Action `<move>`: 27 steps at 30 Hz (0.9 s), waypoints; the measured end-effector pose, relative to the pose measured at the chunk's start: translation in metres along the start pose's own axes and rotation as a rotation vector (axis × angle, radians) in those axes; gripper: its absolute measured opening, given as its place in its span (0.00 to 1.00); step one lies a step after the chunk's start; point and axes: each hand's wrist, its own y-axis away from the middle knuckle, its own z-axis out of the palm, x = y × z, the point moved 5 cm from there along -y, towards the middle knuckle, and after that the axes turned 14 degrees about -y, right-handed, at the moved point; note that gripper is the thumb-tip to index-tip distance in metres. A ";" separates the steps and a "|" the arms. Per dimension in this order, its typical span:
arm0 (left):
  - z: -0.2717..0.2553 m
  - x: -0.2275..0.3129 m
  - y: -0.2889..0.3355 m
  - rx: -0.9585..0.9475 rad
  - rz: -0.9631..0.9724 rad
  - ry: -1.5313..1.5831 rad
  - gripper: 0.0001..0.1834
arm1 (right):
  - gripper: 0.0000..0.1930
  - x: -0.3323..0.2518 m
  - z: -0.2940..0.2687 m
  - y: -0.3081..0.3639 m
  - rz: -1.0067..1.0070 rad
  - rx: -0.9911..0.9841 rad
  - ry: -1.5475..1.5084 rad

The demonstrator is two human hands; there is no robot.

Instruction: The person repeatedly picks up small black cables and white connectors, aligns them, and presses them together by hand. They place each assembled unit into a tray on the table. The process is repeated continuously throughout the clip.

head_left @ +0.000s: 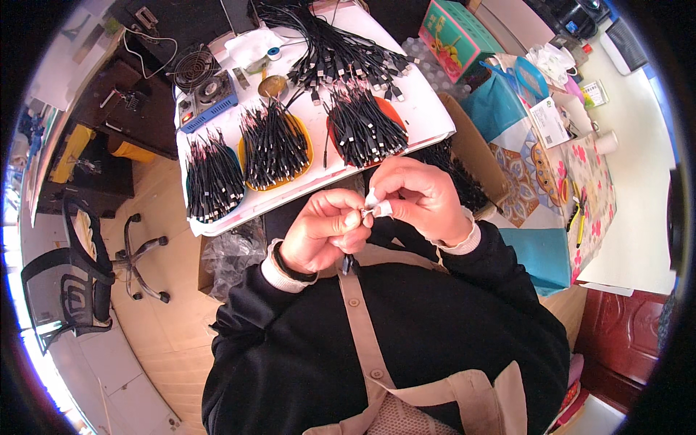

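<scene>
Seen from above, my two hands meet in front of my chest, just short of the white bench (pixel 429 116), working on one black cable (pixel 351 265). My left hand (pixel 328 223) is closed, thumb against curled fingers, pinching the cable near a small, shiny end; its dark tail hangs below my fist. My right hand (pixel 426 197) comes in from the other side, thumb and forefinger nearly together and wearing white fingertip covers (pixel 382 209). They seem to pinch the same end, though the detail is too small to be sure.

On the bench, nearest me, are three fanned bundles of similar black cables: a left bundle (pixel 212 180), a middle bundle (pixel 274 141) on a yellow dish (pixel 309 156), and a right bundle (pixel 367 130) on an orange-red dish. Behind them spreads a looser pile of cables (pixel 337 54) with metal plugs.

As for progress, I judge this single piece to be in mid-handling, not finished. The sorted bundles suggest plenty is already arranged, and the loose pile suggests more is left, but I cannot tell which cables are done and which are waiting.
</scene>
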 end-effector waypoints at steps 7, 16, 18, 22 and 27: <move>0.008 -0.006 0.000 -0.103 -0.131 0.155 0.09 | 0.05 -0.013 0.007 -0.007 -0.214 -0.109 0.094; 0.002 0.021 0.007 0.147 0.152 -0.295 0.09 | 0.05 0.012 0.012 -0.004 0.075 0.049 -0.384; -0.001 0.022 0.008 0.157 0.140 -0.276 0.09 | 0.05 0.016 0.011 -0.007 0.109 0.041 -0.427; -0.006 0.029 0.006 0.170 0.102 -0.305 0.09 | 0.06 0.023 0.012 -0.013 0.115 0.036 -0.310; 0.008 0.062 0.006 0.318 0.058 -0.398 0.09 | 0.12 0.037 0.013 -0.027 0.154 0.037 -0.628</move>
